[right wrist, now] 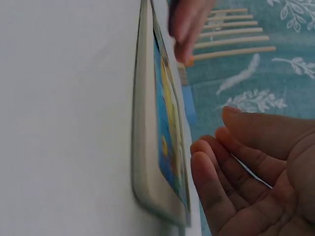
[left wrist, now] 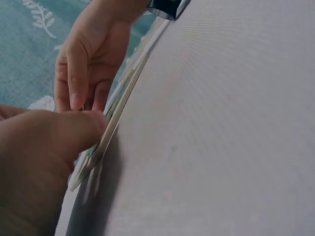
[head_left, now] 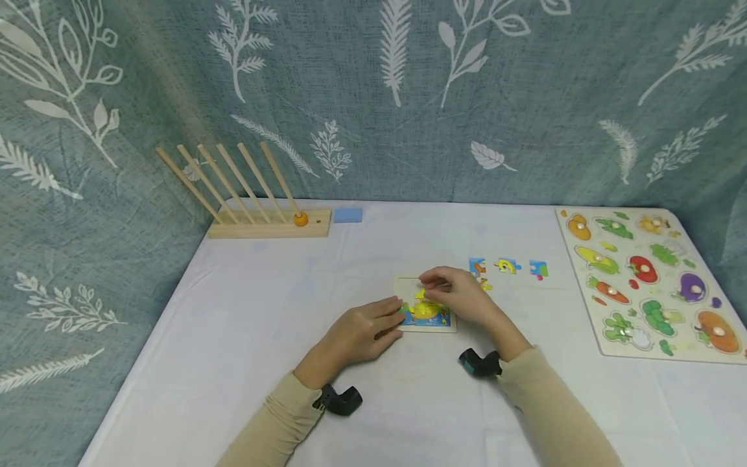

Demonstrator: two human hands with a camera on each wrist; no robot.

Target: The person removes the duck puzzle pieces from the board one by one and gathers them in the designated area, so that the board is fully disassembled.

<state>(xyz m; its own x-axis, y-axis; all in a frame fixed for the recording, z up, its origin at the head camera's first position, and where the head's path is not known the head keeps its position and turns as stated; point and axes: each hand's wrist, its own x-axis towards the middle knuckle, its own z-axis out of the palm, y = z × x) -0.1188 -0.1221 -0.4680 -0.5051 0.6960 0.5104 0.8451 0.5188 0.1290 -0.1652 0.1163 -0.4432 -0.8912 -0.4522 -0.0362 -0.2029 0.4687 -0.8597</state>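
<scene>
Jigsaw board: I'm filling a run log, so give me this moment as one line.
jigsaw board: partly filled | left hand: at its left edge | right hand: over it, grip unclear | loose pieces: on tablecloth

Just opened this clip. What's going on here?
A person is working at a small puzzle tray. The left hand rests at its left edge; the right hand is over its upper right part, and whether it pinches a piece is hidden. Yellow and blue pieces fill the lower part, while bare wood shows at top left. Loose pieces lie beyond the right hand. A vegetable board lies at right, and a wooden peg stand with an orange bead stands at back left.
</scene>
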